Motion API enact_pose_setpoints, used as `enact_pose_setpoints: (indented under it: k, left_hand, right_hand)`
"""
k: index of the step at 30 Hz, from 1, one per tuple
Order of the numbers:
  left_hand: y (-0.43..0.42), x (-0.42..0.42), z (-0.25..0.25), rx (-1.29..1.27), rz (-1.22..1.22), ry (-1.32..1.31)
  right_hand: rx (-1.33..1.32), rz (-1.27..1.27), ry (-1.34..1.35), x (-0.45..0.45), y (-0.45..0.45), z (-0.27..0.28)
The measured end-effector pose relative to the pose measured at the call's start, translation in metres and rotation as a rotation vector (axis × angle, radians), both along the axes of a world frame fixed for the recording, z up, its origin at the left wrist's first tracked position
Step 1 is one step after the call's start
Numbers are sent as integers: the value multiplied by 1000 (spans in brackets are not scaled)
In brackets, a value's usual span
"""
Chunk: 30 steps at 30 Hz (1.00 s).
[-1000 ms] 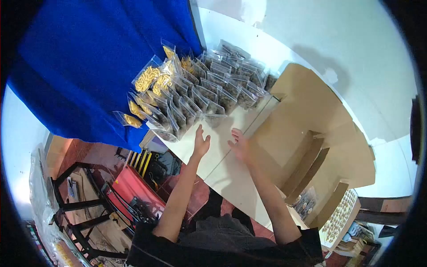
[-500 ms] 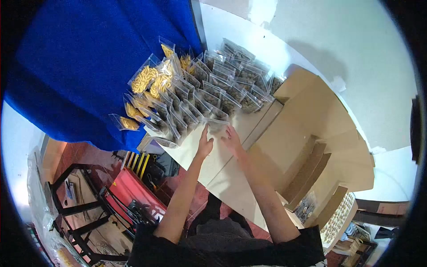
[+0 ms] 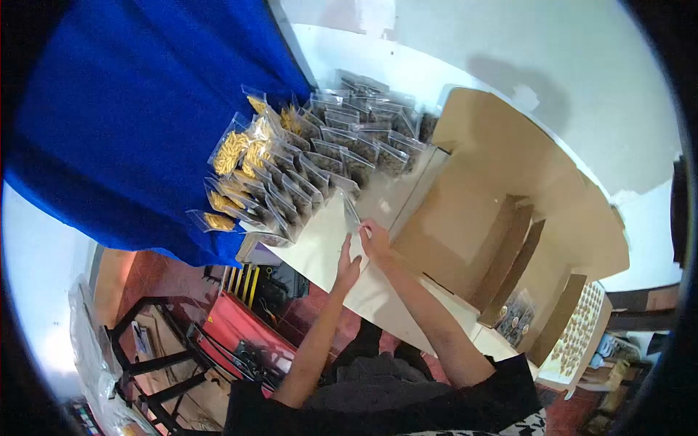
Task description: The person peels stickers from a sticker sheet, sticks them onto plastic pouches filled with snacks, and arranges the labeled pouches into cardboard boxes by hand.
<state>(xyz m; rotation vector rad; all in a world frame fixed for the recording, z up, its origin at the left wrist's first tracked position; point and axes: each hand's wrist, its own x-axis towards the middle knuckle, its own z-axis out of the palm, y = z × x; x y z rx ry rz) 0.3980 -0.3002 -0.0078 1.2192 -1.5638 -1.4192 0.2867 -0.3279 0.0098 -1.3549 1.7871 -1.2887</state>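
A clear zip bag [image 3: 349, 208] stands on edge at the front of the pale tabletop [image 3: 320, 251], seen nearly side-on. My right hand [image 3: 375, 241] pinches its near edge. Just left of it is my left hand [image 3: 349, 270], thumb and fingers apart, fingertips close to the bag's lower corner; whether they touch it I cannot tell. Beyond my hands stand rows of clear bags with dark contents [image 3: 298, 190]. Bags of yellow pieces [image 3: 231, 151] sit at the left end of those rows.
An open cardboard box [image 3: 465, 232] with upright flaps lies right of my hands. Past it are a dark patterned packet [image 3: 515, 320] and a sheet of small round pieces [image 3: 578, 338]. A blue cloth [image 3: 160, 131] hangs at left; a red case [image 3: 247, 334] stands below.
The bag in front of my hands has turned from facing me to nearly edge-on. My right hand has closed on its edge. The view has shifted slightly.
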Motion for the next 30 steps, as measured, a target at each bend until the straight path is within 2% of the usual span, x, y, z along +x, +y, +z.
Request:
enact_pose_setpoints:
  k: [3,5,6,7,9,11,12,13,15,16,19,20,21,23,25,27,29,30]
  left_hand:
    - [41,5,17,100,131,8]
    - [61,9,25,142,235,-17]
    - [70,12,33,121,203,-55]
    - [79,14,38,97,170,-89]
    - [96,18,37,29,90,-112]
    - [118,12,53,174,-101,-125]
    - [130,4,57,140,-129,-207]
    - [142,-3,62,138,-151,-206]
    - [168,-20,72,375,-300,106]
    - [187,-37,104,419,-249,62]
    - [222,-74,111,485,-287,99]
    - [234,-86,117,490,-319,110]
    - [242,-99,119,494,-338,108]
    - [255,-119,124,507,-498,181]
    - [268,-136,122,495,-581,210]
    - [274,-151,125,479,-663,240]
    - [279,-163,134,498,-803,57]
    - [282,-169,134,502,-833,58]
  right_hand:
    - [-20,72,-120,-13,35,32]
    - [119,171,-130,-22,67,40]
    - [-78,223,-61,-29,85,40]
    - [-82,197,-58,-34,103,42]
    - [54,270,-487,-45,143,49]
    - [68,248,-534,-60,186,63]
    - [92,250,-587,-69,206,67]
    - [86,229,-586,-77,225,67]
    - [40,175,-568,-97,263,68]
    - [67,153,-621,-107,280,72]
    - [70,27,-649,-139,332,99]
    - [52,2,-758,-147,349,88]
    - [48,-17,-756,-156,365,93]
    - [-12,-98,-878,-171,391,112]
    - [-9,-138,-828,-184,415,114]
    - [-73,-203,-950,-193,434,122]
    - [-79,-251,-935,-198,446,128]
    - [-76,-286,-932,-201,452,126]
